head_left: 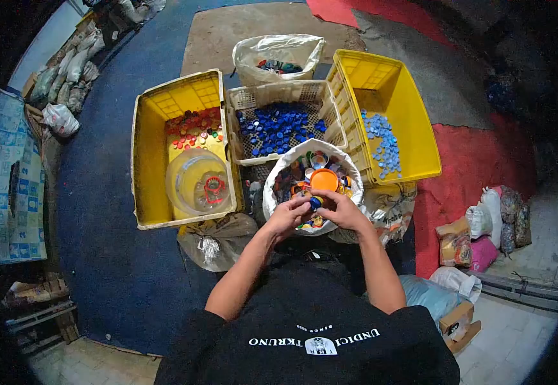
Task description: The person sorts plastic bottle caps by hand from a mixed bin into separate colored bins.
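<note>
Both hands meet over a white sack [351,152] filled with mixed caps and lids. Between the fingertips is a dark blue cap [315,203], touched by my left hand [287,215] and my right hand [343,210], each with bent fingers. An orange lid [324,181] lies on the pile just beyond them. Behind the sack, a white crate [237,97] holds blue caps [280,126]. Red caps [194,126] and a clear round container [197,181] are in the left yellow bin [145,138]. Light blue caps [383,146] lie in the right yellow bin [414,122].
A second white sack [278,46] with caps stands behind the crate. Tied bags [218,240] sit below the left bin. More bags [484,224] and an open cardboard box [458,324] are at the right. Filled sacks [74,67] line the far left.
</note>
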Demonstrator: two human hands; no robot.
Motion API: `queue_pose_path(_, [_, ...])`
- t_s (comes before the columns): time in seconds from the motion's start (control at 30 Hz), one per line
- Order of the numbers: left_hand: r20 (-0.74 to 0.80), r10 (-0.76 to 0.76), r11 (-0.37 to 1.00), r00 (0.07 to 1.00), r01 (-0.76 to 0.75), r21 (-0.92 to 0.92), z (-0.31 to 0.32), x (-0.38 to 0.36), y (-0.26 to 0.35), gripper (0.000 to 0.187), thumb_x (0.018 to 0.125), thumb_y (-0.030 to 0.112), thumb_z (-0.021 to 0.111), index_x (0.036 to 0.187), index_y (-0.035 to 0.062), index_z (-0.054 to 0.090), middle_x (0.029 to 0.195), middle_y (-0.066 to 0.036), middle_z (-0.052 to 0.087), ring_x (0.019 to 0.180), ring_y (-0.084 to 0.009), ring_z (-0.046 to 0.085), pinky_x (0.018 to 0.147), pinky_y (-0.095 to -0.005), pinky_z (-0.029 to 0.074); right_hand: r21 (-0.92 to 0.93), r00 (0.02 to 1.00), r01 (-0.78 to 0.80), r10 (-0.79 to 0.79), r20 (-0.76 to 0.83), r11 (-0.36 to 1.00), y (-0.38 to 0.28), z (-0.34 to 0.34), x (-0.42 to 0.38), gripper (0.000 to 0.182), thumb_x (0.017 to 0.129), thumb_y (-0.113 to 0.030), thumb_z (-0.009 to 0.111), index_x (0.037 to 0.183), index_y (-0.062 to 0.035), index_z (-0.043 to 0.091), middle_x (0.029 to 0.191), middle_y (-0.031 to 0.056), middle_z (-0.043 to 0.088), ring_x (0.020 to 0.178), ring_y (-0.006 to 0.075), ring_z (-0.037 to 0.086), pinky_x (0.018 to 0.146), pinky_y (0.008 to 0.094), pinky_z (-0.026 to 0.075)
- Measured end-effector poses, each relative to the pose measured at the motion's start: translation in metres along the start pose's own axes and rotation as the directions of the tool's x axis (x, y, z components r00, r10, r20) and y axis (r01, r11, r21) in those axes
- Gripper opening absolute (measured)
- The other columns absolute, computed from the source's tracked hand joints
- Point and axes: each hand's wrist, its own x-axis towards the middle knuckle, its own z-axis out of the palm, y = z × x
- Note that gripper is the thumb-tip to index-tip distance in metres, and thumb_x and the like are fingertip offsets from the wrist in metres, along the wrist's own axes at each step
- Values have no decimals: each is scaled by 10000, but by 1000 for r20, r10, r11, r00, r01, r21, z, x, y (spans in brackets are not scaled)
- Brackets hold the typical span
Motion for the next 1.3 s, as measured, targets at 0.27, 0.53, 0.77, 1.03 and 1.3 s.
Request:
queue_pose_path(0.27, [18, -46, 995, 999, 47, -87, 6, -2, 6, 345, 940, 227, 589, 1238, 57, 551, 1098, -43, 614, 933, -151, 615, 865, -312, 508, -144, 995, 52, -64, -78, 988, -19, -3, 4, 455, 728, -168, 794, 1135, -61, 624, 962, 75, 633, 827, 174, 628, 771, 309, 513])
queue_pose_path(0.53, [-37, -32, 992, 999, 36, 121, 19, 1, 15, 352, 909, 284, 623, 1164, 41, 606, 1136, -22, 614, 1046, -148, 560, 896, -332, 419, -277, 984, 140, -164, -65, 951, -21, -7, 8, 427, 715, -216, 774, 1077, -53, 617, 1009, 120, 641, 919, 252, 634, 812, 357, 515])
queue_pose_path(0.77, [-118, -121, 990, 986, 128, 60, 19, 11, 19, 363, 901, 290, 643, 1150, 29, 609, 1066, -48, 640, 943, -138, 605, 813, -289, 490, -203, 957, 87, -139, -253, 975, 5, 0, 6, 417, 750, -228, 731, 1113, -55, 619, 1078, 143, 642, 1015, 299, 623, 901, 366, 481])
queue_pose_path(1.03, [-259, 218, 925, 941, -115, 363, 2, 46, 0, 302, 953, 253, 555, 1131, 9, 572, 1006, -80, 642, 929, -150, 616, 803, -286, 516, -154, 918, 72, -126, -376, 985, 23, 8, 11, 361, 804, -205, 717, 1115, -52, 617, 1055, 137, 648, 1019, 310, 623, 905, 373, 478])
queue_pose_path(1.3, [-34, -156, 877, 987, 122, -465, 23, 10, 1, 281, 964, 286, 470, 1075, 48, 571, 966, -126, 599, 891, -252, 627, 817, -397, 562, -381, 919, 115, -244, -310, 917, -22, 35, -9, 480, 732, -293, 780, 1132, -91, 608, 1032, 94, 648, 1012, 266, 615, 970, 390, 372])
